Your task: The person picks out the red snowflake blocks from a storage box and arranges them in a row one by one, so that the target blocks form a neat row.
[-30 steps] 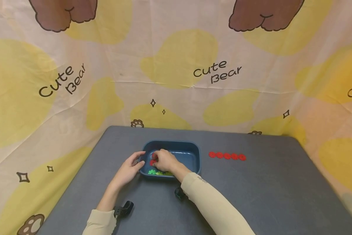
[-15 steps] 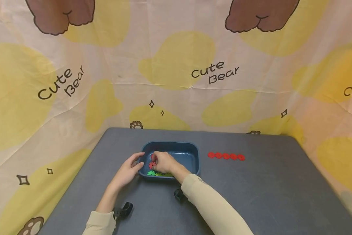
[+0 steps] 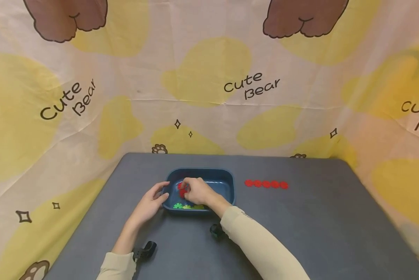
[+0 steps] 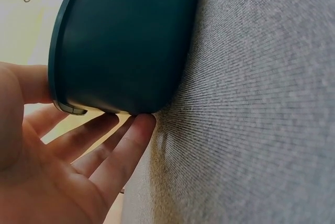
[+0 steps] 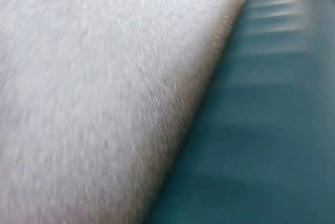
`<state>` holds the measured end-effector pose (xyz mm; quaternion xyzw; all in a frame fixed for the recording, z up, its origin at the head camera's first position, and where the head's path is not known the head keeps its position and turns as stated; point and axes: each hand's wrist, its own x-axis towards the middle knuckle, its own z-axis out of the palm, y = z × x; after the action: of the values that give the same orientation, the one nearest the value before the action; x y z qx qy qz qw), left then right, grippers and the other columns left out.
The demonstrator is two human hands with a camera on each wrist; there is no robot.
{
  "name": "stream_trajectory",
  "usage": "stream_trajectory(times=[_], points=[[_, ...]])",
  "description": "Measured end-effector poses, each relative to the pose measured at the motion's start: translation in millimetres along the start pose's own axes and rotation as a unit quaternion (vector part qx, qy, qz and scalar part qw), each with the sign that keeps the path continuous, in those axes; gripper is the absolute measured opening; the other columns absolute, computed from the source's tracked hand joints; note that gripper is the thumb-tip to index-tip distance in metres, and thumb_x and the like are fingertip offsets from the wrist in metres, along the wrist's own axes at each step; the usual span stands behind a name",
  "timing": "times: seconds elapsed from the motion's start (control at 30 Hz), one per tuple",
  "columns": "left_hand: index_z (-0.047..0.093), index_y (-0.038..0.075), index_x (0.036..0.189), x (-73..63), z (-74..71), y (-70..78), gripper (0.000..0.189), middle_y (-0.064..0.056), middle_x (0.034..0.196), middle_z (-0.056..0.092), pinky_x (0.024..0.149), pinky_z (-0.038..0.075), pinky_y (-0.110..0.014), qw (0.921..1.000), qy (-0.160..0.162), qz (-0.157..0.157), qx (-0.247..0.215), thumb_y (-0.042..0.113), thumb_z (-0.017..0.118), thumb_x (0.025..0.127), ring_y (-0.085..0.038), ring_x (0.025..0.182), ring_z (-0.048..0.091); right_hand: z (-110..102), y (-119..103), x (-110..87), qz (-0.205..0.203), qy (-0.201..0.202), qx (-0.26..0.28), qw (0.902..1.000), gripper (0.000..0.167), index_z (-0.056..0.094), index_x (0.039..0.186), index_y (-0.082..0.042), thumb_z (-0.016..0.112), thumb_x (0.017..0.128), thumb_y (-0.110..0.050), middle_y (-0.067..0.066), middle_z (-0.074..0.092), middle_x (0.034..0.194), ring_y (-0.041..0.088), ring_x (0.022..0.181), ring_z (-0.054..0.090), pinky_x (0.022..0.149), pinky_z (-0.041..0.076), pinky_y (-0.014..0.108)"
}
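Sliding slightly up-right since half a second ago, one red notched plastic disc sits left-of-centre in the frame, inside the dark-blue rectangular plastic tray, probably being worked. Right hand: fingers curled, can't tell if pinching. Left hand, fingers spread, stays at the tray's end; the red five-disc row hasn't budged.

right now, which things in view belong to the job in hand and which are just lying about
Likely in the job:
blue tray, touched by left grip
red pieces inside it, by right grip
row of five red pieces beside it

Apparently just there:
green pieces in the tray
printed cloth behind the table
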<state>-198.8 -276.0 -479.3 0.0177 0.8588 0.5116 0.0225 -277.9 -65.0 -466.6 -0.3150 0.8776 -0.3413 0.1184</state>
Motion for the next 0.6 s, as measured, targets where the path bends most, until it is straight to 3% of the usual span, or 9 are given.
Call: stream_trajectory(times=[0.23, 0.6], points=[[0.044, 0.012, 0.151, 0.0, -0.6, 0.8, 0.048, -0.025, 0.158, 0.034, 0.097, 0.052, -0.054, 0.9999, 0.004, -0.007, 0.01, 0.019, 0.057, 0.105, -0.047, 0.137, 0.047, -15, 1, -15.0, 0.008, 0.011, 0.039, 0.9992, 0.02, 0.067, 0.113, -0.012, 0.068, 0.093, -0.008, -0.003, 0.063, 0.076, 0.014, 0.056, 0.055, 0.056, 0.049, 0.027], [0.044, 0.011, 0.151, -0.7, -0.2, 2.9, 0.048, -0.024, 0.158, 0.035, 0.098, 0.052, -0.053, 0.9998, 0.008, -0.008, 0.016, 0.018, 0.056, 0.105, -0.046, 0.136, 0.047, -41, -1, -44.7, -0.024, 0.03, 0.041, 0.9984, 0.018, 0.066, 0.111, -0.013, 0.068, 0.094, -0.009, -0.005, 0.062, 0.076, 0.011, 0.055, 0.053, 0.057, 0.047, 0.026]])
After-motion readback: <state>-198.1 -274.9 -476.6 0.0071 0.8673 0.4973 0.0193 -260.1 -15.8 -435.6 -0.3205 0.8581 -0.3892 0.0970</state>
